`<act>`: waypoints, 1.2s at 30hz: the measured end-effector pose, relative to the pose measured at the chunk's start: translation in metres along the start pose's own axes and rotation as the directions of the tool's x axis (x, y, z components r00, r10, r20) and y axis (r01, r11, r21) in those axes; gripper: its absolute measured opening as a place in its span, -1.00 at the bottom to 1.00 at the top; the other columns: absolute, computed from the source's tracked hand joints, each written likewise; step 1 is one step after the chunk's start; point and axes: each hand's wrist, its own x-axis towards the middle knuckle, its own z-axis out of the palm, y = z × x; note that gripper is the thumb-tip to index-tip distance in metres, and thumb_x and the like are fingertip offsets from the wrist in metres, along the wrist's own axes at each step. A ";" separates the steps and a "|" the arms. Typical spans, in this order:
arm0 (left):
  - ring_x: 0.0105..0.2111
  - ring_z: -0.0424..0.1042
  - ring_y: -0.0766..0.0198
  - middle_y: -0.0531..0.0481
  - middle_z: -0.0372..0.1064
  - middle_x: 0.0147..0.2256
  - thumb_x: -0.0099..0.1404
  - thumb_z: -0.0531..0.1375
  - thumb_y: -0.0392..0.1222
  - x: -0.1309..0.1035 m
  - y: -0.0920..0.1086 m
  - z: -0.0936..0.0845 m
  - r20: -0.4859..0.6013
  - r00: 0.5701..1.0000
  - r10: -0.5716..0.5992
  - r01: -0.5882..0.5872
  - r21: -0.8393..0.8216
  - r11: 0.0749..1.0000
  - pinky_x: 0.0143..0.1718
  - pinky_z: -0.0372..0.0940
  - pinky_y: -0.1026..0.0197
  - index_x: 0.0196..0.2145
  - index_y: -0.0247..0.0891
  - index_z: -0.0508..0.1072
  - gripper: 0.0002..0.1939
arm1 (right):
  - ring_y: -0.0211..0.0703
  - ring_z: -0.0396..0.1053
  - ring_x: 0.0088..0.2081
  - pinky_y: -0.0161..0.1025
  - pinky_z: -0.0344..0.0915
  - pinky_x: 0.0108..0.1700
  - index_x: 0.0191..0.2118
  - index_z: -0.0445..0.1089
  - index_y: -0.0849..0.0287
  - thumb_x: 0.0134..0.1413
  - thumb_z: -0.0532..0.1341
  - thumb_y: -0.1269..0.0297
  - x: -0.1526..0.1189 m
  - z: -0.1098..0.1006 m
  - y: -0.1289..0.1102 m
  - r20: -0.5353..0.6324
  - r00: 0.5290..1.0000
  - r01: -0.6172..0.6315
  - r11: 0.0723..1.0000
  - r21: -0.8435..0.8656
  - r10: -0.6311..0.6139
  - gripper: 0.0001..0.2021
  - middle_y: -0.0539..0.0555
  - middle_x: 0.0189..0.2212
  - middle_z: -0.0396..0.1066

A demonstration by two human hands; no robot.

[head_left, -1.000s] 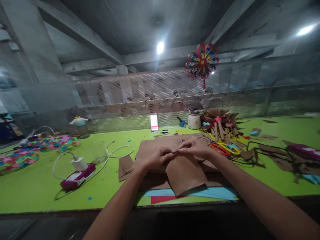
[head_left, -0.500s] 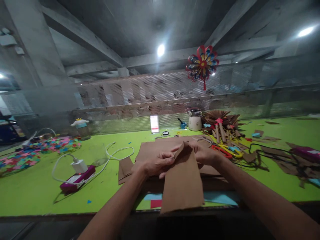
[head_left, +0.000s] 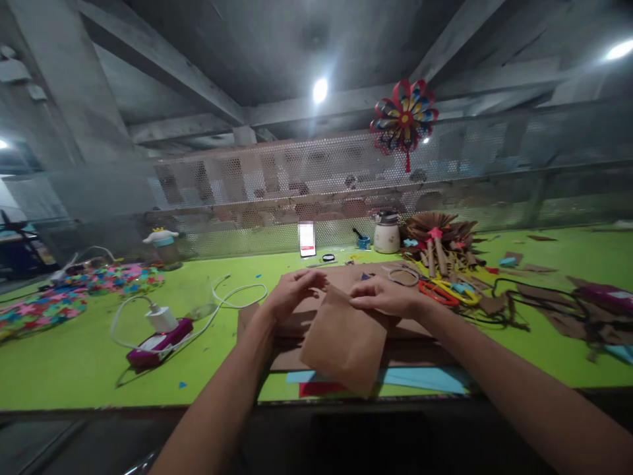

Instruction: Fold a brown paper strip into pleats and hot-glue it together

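A piece of brown paper (head_left: 345, 343) hangs tilted over the front part of a stack of brown sheets (head_left: 291, 356). My right hand (head_left: 383, 297) pinches its upper right edge between thumb and fingers. Left of the paper's top corner, my left hand (head_left: 295, 293) has its fingers curved and apart, with nothing seen between them. Light blue strips (head_left: 425, 379) and a red strip (head_left: 321, 389) stick out from under the stack at the table's front edge.
On the green table (head_left: 74, 376) a purple power strip (head_left: 159, 344) with a white cable lies left. A phone (head_left: 307, 239) stands at the back beside a white jug (head_left: 387, 234). Orange-handled scissors (head_left: 438, 293), black cords and paper scraps lie right.
My left hand has let go of the brown paper and moved left and up. The paper has turned and its folded top has come down. My right hand still holds it.
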 end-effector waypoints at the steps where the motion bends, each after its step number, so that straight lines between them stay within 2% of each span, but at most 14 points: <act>1: -0.26 0.35 0.25 -0.15 0.38 -0.24 0.24 -0.07 0.08 0.000 0.002 0.001 0.020 1.000 0.016 -0.015 -0.068 0.998 -0.29 0.24 0.25 -0.19 -0.36 0.37 -0.54 | -0.27 0.27 -0.43 -0.39 0.17 -0.43 -0.27 0.40 0.28 0.00 0.10 0.07 0.002 0.000 0.002 0.041 0.999 -0.025 0.996 -0.089 0.029 -0.65 0.03 -0.43 0.37; 2: -0.25 0.35 0.24 -0.15 0.38 -0.25 0.23 -0.04 0.07 0.001 0.003 0.004 0.077 0.997 0.020 -0.015 -0.059 0.998 -0.29 0.23 0.26 -0.21 -0.37 0.38 -0.55 | -0.28 0.25 -0.44 -0.40 0.14 -0.45 -0.28 0.42 0.28 -0.01 0.11 0.07 0.004 0.000 0.004 0.058 0.997 -0.032 0.984 -0.172 0.043 -0.65 0.02 -0.45 0.36; 5: -0.35 0.32 0.28 -0.06 0.39 -0.38 0.09 0.13 0.04 0.002 0.004 0.020 0.268 0.963 -0.005 -0.037 0.151 0.988 -0.37 0.19 0.32 -0.34 -0.37 0.45 -0.62 | -0.33 0.17 -0.52 -0.41 0.06 -0.51 -0.35 0.44 0.30 -0.03 0.11 0.07 0.010 0.000 0.008 0.070 0.996 -0.028 0.945 -0.325 0.053 -0.65 -0.02 -0.56 0.30; 9: -0.49 0.24 0.34 0.05 0.29 -0.54 0.06 0.13 0.04 0.000 -0.004 0.032 0.238 0.968 -0.086 0.013 0.290 0.957 -0.54 0.08 0.35 -0.43 -0.36 0.45 -0.64 | -0.35 0.14 -0.55 -0.41 0.04 -0.51 -0.44 0.44 0.30 -0.07 0.14 0.09 0.015 -0.001 0.009 0.021 0.998 -0.052 0.915 -0.400 0.066 -0.67 -0.05 -0.63 0.25; 15: -0.58 0.18 0.40 0.07 0.22 -0.61 0.07 0.12 -0.07 -0.001 -0.019 0.018 0.234 0.962 -0.138 0.071 0.271 0.960 -0.58 0.05 0.36 -0.48 -0.37 0.41 -0.74 | -0.28 0.27 -0.46 -0.40 0.13 -0.43 -0.34 0.47 0.26 -0.11 0.17 0.23 0.014 -0.003 0.021 -0.020 0.999 -0.044 0.885 -0.464 0.040 -0.76 0.00 -0.52 0.41; 19: -0.57 0.20 0.39 0.05 0.25 -0.61 0.06 0.15 -0.08 0.002 -0.028 0.018 0.259 0.960 -0.102 0.030 0.267 0.963 -0.54 0.09 0.34 -0.49 -0.36 0.42 -0.75 | -0.26 0.29 -0.45 -0.39 0.13 -0.43 -0.37 0.48 0.25 -0.13 0.19 0.25 0.016 -0.002 0.032 -0.034 0.999 -0.023 0.835 -0.550 0.005 -0.79 0.04 -0.50 0.43; 22: -0.55 0.21 0.37 0.03 0.29 -0.58 0.05 0.16 -0.08 0.004 -0.032 0.023 0.267 0.961 -0.073 -0.022 0.336 0.941 -0.53 0.08 0.33 -0.47 -0.35 0.45 -0.76 | -0.26 0.27 -0.47 -0.38 0.12 -0.44 -0.39 0.49 0.26 -0.14 0.19 0.29 0.017 0.001 0.038 -0.010 1.000 0.013 0.793 -0.609 -0.024 -0.81 0.06 -0.52 0.43; 26: -0.58 0.19 0.38 0.05 0.28 -0.61 0.07 0.14 -0.09 0.003 -0.035 0.025 0.280 0.956 -0.094 -0.039 0.434 0.900 -0.56 0.03 0.34 -0.48 -0.30 0.47 -0.78 | -0.28 0.27 -0.48 -0.39 0.12 -0.44 -0.38 0.50 0.25 -0.13 0.16 0.37 0.017 0.004 0.043 0.042 0.998 0.064 0.769 -0.636 -0.047 -0.82 0.07 -0.50 0.44; 32: -0.51 0.22 0.35 0.03 0.31 -0.51 0.06 0.14 -0.16 0.005 -0.037 0.018 0.311 0.950 -0.029 -0.141 0.509 0.849 -0.50 0.07 0.34 -0.40 -0.25 0.50 -0.81 | -0.26 0.29 -0.45 -0.39 0.13 -0.42 -0.35 0.49 0.24 -0.10 0.14 0.38 0.016 0.004 0.041 0.084 0.996 0.086 0.714 -0.695 -0.038 -0.81 0.09 -0.45 0.45; 36: -0.50 0.23 0.35 0.02 0.32 -0.49 0.06 0.15 -0.15 0.006 -0.039 0.013 0.357 0.932 -0.056 -0.156 0.536 0.830 -0.48 0.09 0.35 -0.38 -0.30 0.48 -0.79 | -0.26 0.29 -0.46 -0.39 0.13 -0.42 -0.35 0.48 0.25 -0.10 0.13 0.40 0.015 0.004 0.036 0.098 0.995 0.089 0.699 -0.709 -0.027 -0.81 0.09 -0.44 0.45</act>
